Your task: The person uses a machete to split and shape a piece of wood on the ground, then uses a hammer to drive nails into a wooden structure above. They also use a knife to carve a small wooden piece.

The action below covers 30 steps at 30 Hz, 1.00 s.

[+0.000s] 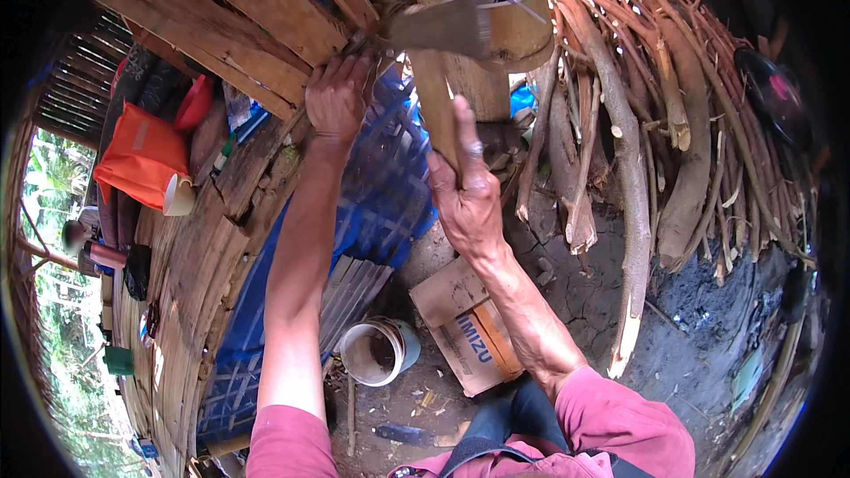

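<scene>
Your right hand (467, 199) is wrapped around the wooden handle of one hatchet (436, 62), thumb up along the shaft. The hatchet is raised; its blurred head sits at the top of the handle, just in front of one cut bamboo section (522, 26) near the upper edge.

Your left hand (339, 96) lies flat with fingers spread against the end of the wooden planks (239, 9), grasping nothing. Both forearms are bare below pink sleeves.

Between your arms, one blue plastic crate (381, 186) leans against the plank wall. Below it, on the ground: one pale round tub (372, 352) lying on its side with its mouth toward you, and one flattened cardboard box (465, 327) just beside your right forearm.

To your right, a stack of firewood branches (629, 150) stands leaning; too many to count, well over a dozen, the thickest ones toward the front. The ground under them is cracked dark earth.

On the shelf to your left: one orange bag (140, 155), one white cup (180, 196) touching its lower corner, one red bowl-like thing (195, 102) above it. Smaller items further down the shelf are too small to tell.
</scene>
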Tool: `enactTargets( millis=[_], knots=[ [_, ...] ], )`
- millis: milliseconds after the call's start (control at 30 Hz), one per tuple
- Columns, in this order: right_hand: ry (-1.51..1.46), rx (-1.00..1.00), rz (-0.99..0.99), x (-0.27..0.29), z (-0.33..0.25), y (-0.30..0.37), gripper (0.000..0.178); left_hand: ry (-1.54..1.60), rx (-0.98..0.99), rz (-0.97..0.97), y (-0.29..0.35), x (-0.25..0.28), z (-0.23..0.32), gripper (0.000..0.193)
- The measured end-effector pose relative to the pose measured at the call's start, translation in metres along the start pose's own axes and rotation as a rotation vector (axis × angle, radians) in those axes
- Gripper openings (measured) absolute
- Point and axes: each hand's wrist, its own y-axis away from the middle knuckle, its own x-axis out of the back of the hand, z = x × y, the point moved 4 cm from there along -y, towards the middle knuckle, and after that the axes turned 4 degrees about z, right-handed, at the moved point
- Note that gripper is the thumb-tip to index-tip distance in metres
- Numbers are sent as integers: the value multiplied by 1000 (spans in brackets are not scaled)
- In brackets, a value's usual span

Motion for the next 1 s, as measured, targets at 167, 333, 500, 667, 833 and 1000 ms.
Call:
enactTargets(
  millis=[167,333,500,667,833,1000],
  knots=[
    [32,104,72,-5,18,4,65,51,54,-2,-7,1,7,18],
    [5,115,48,2,-8,-1,63,28,71,5,-4,-1,0,17],
    [162,93,-11,1,3,-8,64,13,83,-19,-7,-2,3,17],
    [70,59,21,4,-4,-3,63,8,67,-15,-9,-2,2,16],
    [212,-26,-98,-3,6,-14,62,9,83,-33,-7,-1,5,15],
    [79,168,130,6,-3,-9,62,-5,82,-12,-9,-3,5,13]
  ],
)
